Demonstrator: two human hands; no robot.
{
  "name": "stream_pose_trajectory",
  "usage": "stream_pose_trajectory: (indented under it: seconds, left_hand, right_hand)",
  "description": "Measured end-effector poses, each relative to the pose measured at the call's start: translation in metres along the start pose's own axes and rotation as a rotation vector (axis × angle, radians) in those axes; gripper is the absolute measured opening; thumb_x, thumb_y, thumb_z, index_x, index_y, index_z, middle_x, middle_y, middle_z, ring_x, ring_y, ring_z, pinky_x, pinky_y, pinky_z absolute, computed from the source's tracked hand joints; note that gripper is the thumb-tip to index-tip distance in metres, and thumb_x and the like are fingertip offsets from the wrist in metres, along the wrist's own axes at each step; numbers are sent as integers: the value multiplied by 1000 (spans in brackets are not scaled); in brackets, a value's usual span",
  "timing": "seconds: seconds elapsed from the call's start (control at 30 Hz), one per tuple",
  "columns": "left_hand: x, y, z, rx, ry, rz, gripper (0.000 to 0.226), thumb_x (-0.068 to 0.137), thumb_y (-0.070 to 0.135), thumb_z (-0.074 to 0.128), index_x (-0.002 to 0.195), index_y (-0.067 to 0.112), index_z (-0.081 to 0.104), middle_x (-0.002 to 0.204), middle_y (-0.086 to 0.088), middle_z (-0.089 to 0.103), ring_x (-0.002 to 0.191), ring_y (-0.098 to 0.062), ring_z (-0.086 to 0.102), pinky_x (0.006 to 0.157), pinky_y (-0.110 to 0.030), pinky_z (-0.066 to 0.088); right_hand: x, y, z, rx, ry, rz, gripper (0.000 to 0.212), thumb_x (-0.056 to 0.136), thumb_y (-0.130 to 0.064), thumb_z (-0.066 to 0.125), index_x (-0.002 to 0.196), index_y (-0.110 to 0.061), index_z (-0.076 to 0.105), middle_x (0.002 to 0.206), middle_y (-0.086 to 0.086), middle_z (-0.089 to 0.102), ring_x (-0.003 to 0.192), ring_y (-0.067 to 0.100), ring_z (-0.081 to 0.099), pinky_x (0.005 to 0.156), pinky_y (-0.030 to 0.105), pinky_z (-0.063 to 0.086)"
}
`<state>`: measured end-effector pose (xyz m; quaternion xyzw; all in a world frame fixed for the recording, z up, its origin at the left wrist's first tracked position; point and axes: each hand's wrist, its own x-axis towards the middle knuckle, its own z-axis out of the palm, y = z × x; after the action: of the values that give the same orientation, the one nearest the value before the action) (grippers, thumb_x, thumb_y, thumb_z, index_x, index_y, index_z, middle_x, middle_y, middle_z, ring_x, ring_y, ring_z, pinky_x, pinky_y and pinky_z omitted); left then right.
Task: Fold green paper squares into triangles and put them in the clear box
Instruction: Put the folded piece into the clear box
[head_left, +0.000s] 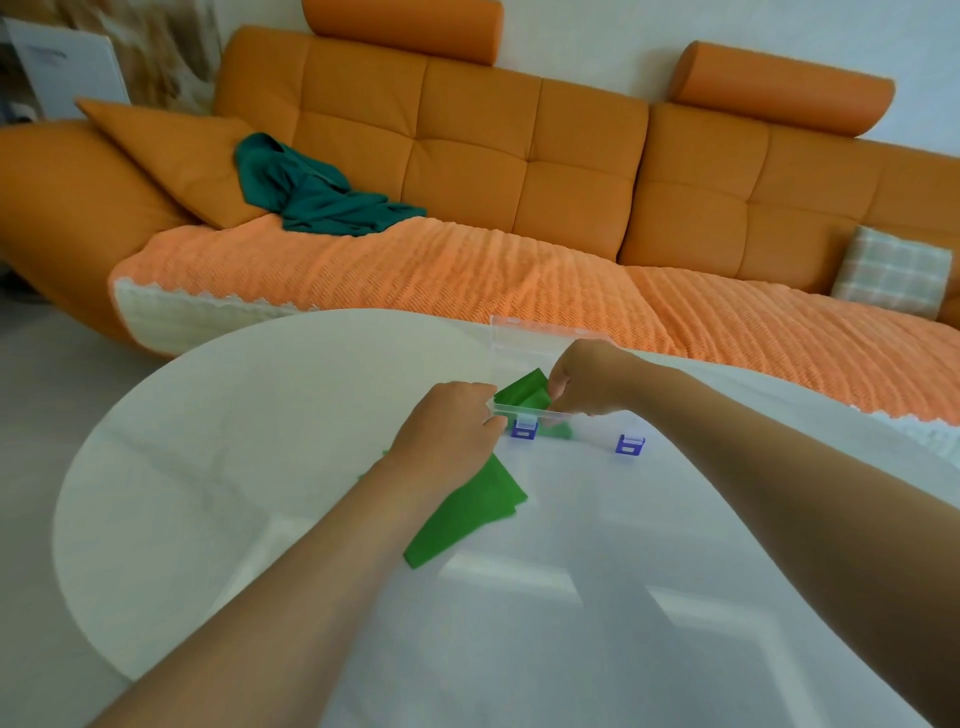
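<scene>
The clear box (524, 338) stands near the table's far edge, its lid raised and two blue clasps (629, 446) at its front. My right hand (589, 376) is over the box, fingers pinched on a folded green paper triangle (524, 391) that sits inside it. My left hand (449, 423) rests at the box's front left corner, fingers curled against its rim. A stack of green paper squares (467, 512) lies on the table partly under my left wrist.
The round white table (218, 467) fills the foreground. Behind it runs an orange sofa (519, 171) with a teal cloth (317, 192) and a checked cushion (891, 270).
</scene>
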<state>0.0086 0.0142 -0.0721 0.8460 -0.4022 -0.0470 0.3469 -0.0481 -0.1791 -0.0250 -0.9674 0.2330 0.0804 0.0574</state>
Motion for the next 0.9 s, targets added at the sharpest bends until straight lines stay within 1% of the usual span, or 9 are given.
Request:
stream_pose_trajectory:
  seconds: [0.07,0.13,0.33,0.4,0.5,0.6,0.67,0.77,0.9]
  left_hand:
    - [0,0,0,9,6,0,31,97,22,53,121,5,64,108,-9,69,98,-26,63,86,-45,53]
    - [1,0,1,16,10,5,30,96,21,53,116,2,65,104,-10,69,94,-27,64,84,-46,54]
    - [0,1,0,33,5,18,30,95,23,54,116,4,65,101,-9,70,91,-27,65,81,-45,55]
    - [0,1,-1,35,2,17,30,95,24,54,115,3,65,100,-9,70,90,-27,65,80,-45,55]
    - [-1,2,-1,47,2,16,30,96,24,54,116,5,65,101,-8,70,90,-25,65,80,-45,55]
    - [-1,3,-1,59,6,17,30,96,24,55,117,6,64,102,-6,70,90,-24,65,81,-44,55]
    - [-1,3,0,60,4,18,30,96,25,55,118,6,64,103,-6,69,90,-23,65,81,-44,55]
    - [-2,4,-1,59,8,21,31,96,24,55,117,5,64,103,-6,70,90,-23,65,81,-44,55]
    - [-2,4,-2,60,5,27,31,96,25,55,120,7,64,103,-5,69,91,-23,64,82,-43,55]
  right_hand:
    - [2,-1,3,-57,58,30,21,83,-37,68,93,-21,76,95,0,74,85,19,67,72,35,57]
    - [2,0,3,-57,139,67,32,78,-51,73,91,-22,76,89,-3,72,83,16,65,62,29,52]
    - [-1,3,8,-33,188,-11,28,80,-50,74,99,-29,74,79,-16,57,72,6,51,54,24,38]
    - [-1,2,9,-14,221,-16,28,79,-51,74,99,-30,73,84,-15,61,75,8,53,55,24,39]
    - [-4,5,9,-83,243,33,36,76,-62,70,87,-28,73,85,-10,66,78,12,58,58,27,47]
    - [-8,7,11,-209,216,136,59,72,-77,61,71,-19,64,69,-4,60,62,15,54,50,26,40]
    - [-6,6,13,-165,189,169,62,71,-79,61,67,-17,60,67,-2,58,60,16,53,49,26,37]
    - [-2,4,14,-68,151,156,55,72,-74,65,68,-19,66,68,-3,60,62,17,56,50,26,37]
    - [1,2,16,-35,179,160,52,70,-71,68,73,-19,71,72,-3,66,63,17,58,50,25,38]
